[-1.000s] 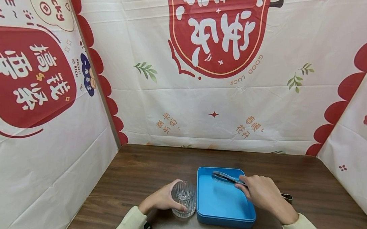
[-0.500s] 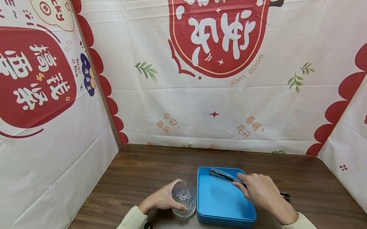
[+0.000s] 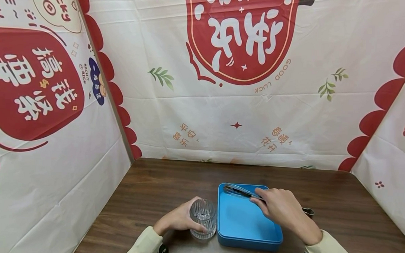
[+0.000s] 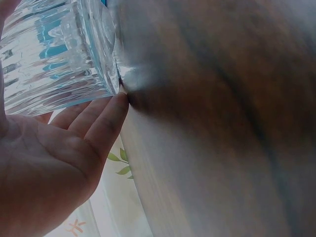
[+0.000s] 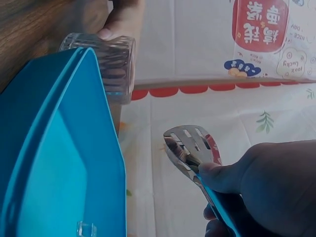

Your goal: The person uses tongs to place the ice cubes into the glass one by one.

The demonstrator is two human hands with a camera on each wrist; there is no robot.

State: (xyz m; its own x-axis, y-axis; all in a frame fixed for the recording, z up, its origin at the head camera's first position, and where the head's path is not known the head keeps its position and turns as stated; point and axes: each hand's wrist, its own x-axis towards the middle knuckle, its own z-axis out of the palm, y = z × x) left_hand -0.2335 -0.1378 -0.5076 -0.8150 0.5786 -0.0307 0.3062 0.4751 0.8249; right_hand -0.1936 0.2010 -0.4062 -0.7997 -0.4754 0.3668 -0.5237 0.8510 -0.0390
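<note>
My left hand [image 3: 182,216] holds a ribbed clear drinking glass [image 3: 202,225], thumb in front and fingers behind its side. The glass stands upright on the table just left of a blue box [image 3: 248,245]. In the left wrist view its base [image 4: 106,54] is at the tabletop, fingertips beside it. My right hand [image 3: 283,207] grips a pair of metal tongs [image 3: 238,191] over the far part of the box, tips pointing left. Their slotted heads [image 5: 190,143] lie close together in the right wrist view. A small clear block [image 5: 86,229] shows inside the box.
The dark wooden table [image 3: 160,181] extends around the box and glass. A white printed cloth [image 3: 236,109] hangs along the back, with more cloth at the left and right sides.
My right hand and the tongs have moved left and slightly away, so the tips are now near the box's far left corner. The left hand and glass have stayed in place.
</note>
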